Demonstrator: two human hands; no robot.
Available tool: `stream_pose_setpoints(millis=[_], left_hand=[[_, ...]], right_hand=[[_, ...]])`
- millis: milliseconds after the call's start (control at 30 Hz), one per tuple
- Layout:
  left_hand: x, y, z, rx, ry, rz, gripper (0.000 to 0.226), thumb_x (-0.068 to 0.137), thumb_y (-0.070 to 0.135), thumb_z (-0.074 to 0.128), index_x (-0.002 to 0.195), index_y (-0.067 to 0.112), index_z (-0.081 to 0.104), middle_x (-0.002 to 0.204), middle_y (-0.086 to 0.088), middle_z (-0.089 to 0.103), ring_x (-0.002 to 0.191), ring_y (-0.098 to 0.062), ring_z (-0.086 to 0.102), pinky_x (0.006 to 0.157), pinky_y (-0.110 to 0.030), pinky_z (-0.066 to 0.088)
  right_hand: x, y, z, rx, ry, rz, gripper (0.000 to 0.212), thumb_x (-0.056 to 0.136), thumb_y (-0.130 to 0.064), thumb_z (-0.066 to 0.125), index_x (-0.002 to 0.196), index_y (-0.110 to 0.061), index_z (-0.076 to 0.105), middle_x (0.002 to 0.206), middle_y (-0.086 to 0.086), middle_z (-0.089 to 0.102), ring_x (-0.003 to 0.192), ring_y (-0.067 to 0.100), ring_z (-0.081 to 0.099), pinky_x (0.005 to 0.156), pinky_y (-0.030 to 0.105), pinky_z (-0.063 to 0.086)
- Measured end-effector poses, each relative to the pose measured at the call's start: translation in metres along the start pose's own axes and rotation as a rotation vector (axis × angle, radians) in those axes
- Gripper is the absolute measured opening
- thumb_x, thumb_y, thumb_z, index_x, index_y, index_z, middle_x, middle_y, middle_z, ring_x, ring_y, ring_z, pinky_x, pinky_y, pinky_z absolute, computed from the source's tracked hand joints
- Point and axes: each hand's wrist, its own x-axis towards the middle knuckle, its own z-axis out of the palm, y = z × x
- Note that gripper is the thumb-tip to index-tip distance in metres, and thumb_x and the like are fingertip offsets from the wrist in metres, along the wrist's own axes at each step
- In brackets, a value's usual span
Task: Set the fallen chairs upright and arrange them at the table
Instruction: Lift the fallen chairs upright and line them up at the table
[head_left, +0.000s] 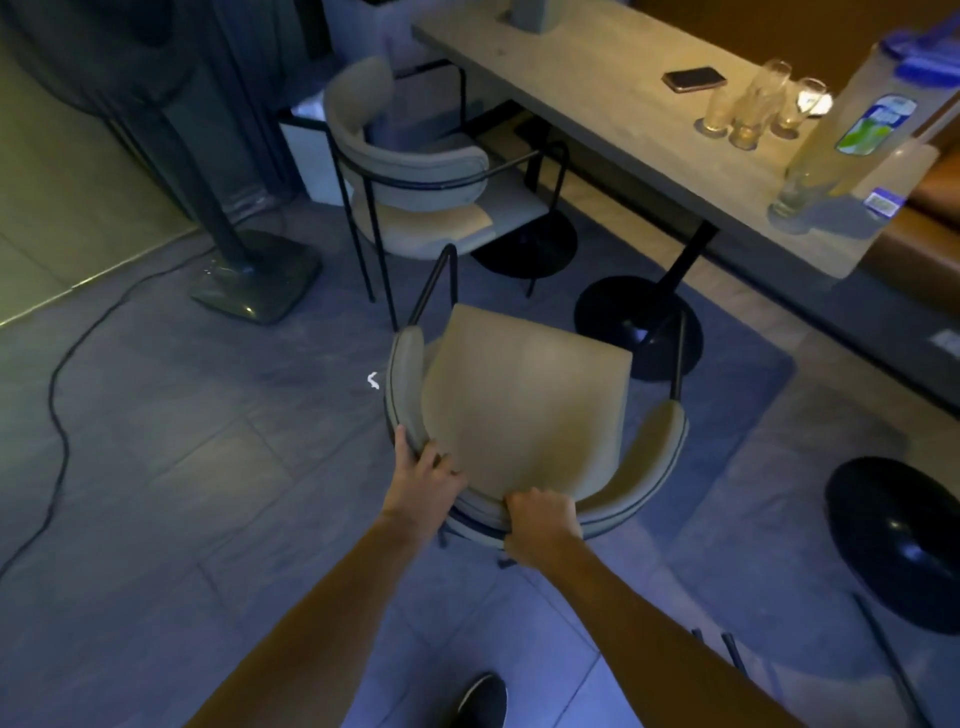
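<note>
Far left: fan stand base (254, 275) on the tile floor, black cable (57, 415) snaking away from it. Small white scrap (372, 380) on the floor, left of the near chair.

Far chair (415, 171) is upright, seat tucked partly under the table (571, 88).

Near chair (524, 405) is mid-floor, just short of the table's black round base (639, 322). Its tan seat faces the camera and its curved backrest is nearest the person. Two black legs stick out past the arm ends toward the table; can't tell if any leg touches the floor.

Left hand (423, 486) grips the backrest's left curve, fingers curled over the rim, thumb outside. Right hand (540, 525) is a closed fist wrapped over the backrest's top edge. Dark shoe (483, 701) shows at the bottom.

On the table: phone (693, 79), cluster of glasses (748, 109), clear pitcher (852, 135) with a blue lid. The pitcher's label is blue/green, text too blurred to read, as is the small sticker (883, 200) near its base.

Second round base (898, 540) at lower right.
</note>
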Motion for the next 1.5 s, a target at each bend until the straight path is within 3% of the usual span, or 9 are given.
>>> stream_pose_setpoints(millis=[100, 233, 333, 433, 667, 1067, 1167, 1367, 1500], left_hand=[[0.037, -0.011, -0.01, 0.002, -0.017, 0.009, 0.032, 0.059, 0.007, 0.08, 0.085, 0.022, 0.073, 0.083, -0.004, 0.065, 0.097, -0.033, 0.061, 0.096, -0.08, 0.027], [0.088, -0.025, -0.025, 0.031, 0.001, 0.051, 0.036, 0.082, 0.008, 0.06, 0.115, 0.024, 0.062, 0.115, -0.003, 0.061, 0.123, -0.033, 0.044, 0.105, -0.079, 0.001], [0.12, -0.038, -0.04, 0.044, 0.01, 0.101, 0.041, 0.083, 0.003, 0.056, 0.119, 0.023, 0.058, 0.12, -0.004, 0.056, 0.127, -0.033, 0.039, 0.105, -0.078, 0.001], [0.154, -0.053, -0.054, 0.016, 0.037, 0.169, 0.044, 0.084, 0.001, 0.056, 0.123, 0.021, 0.054, 0.121, -0.004, 0.054, 0.128, -0.032, 0.037, 0.104, -0.078, 0.001], [0.224, -0.079, -0.076, 0.036, 0.004, 0.235, 0.053, 0.076, 0.005, 0.07, 0.122, 0.024, 0.052, 0.122, -0.004, 0.051, 0.128, -0.031, 0.036, 0.103, -0.08, -0.002], [0.283, -0.155, -0.084, 0.108, 0.049, 0.361, 0.067, 0.072, -0.007, 0.064, 0.132, 0.019, 0.051, 0.121, -0.008, 0.054, 0.126, -0.033, 0.04, 0.105, -0.079, -0.001], [0.29, -0.161, -0.084, 0.103, 0.046, 0.371, 0.063, 0.073, -0.004, 0.065, 0.13, 0.02, 0.053, 0.12, -0.007, 0.054, 0.124, -0.032, 0.042, 0.104, -0.079, 0.002], [0.286, -0.159, -0.097, 0.139, -0.008, 0.375, 0.067, 0.081, 0.003, 0.064, 0.141, 0.022, 0.04, 0.132, -0.006, 0.047, 0.132, -0.03, 0.034, 0.106, -0.078, -0.004], [0.282, -0.151, -0.097, 0.184, -0.046, 0.397, 0.054, 0.088, 0.028, 0.067, 0.136, 0.02, 0.044, 0.132, -0.007, 0.049, 0.129, -0.031, 0.039, 0.11, -0.073, 0.003]], right_hand=[[0.029, 0.012, -0.014, 0.047, 0.008, 0.06, 0.028, 0.09, -0.018, 0.053, 0.116, -0.021, 0.063, 0.112, 0.004, 0.069, 0.104, 0.026, 0.066, 0.071, 0.029, 0.041], [0.066, 0.03, -0.035, 0.093, 0.005, 0.153, 0.031, 0.091, -0.018, 0.053, 0.121, -0.022, 0.061, 0.116, 0.005, 0.067, 0.107, 0.027, 0.065, 0.076, 0.031, 0.044], [0.094, 0.042, -0.051, 0.106, -0.006, 0.207, 0.033, 0.09, -0.019, 0.054, 0.123, -0.023, 0.06, 0.118, 0.005, 0.066, 0.109, 0.027, 0.064, 0.085, 0.033, 0.047], [0.122, 0.053, -0.067, 0.114, -0.014, 0.252, 0.032, 0.091, -0.018, 0.054, 0.122, -0.022, 0.06, 0.116, 0.005, 0.067, 0.107, 0.026, 0.064, 0.085, 0.033, 0.047], [0.174, 0.071, -0.097, 0.153, -0.016, 0.337, 0.032, 0.089, -0.018, 0.054, 0.12, -0.024, 0.06, 0.112, 0.004, 0.069, 0.106, 0.025, 0.064, 0.097, 0.036, 0.04], [0.24, 0.04, -0.132, 0.265, -0.01, 0.389, 0.029, 0.086, -0.011, 0.052, 0.111, -0.022, 0.063, 0.104, 0.004, 0.07, 0.1, 0.025, 0.065, 0.093, 0.037, 0.036], [0.244, 0.037, -0.138, 0.277, -0.027, 0.399, 0.03, 0.086, -0.01, 0.052, 0.113, -0.021, 0.063, 0.106, 0.005, 0.07, 0.101, 0.026, 0.065, 0.094, 0.038, 0.036], [0.241, 0.036, -0.141, 0.308, -0.039, 0.384, 0.032, 0.086, -0.011, 0.054, 0.115, -0.021, 0.062, 0.105, 0.004, 0.069, 0.102, 0.025, 0.064, 0.096, 0.038, 0.036], [0.227, 0.038, -0.14, 0.35, 0.021, 0.372, 0.033, 0.084, -0.012, 0.057, 0.116, -0.02, 0.06, 0.107, 0.006, 0.069, 0.104, 0.027, 0.063, 0.097, 0.035, 0.037]])
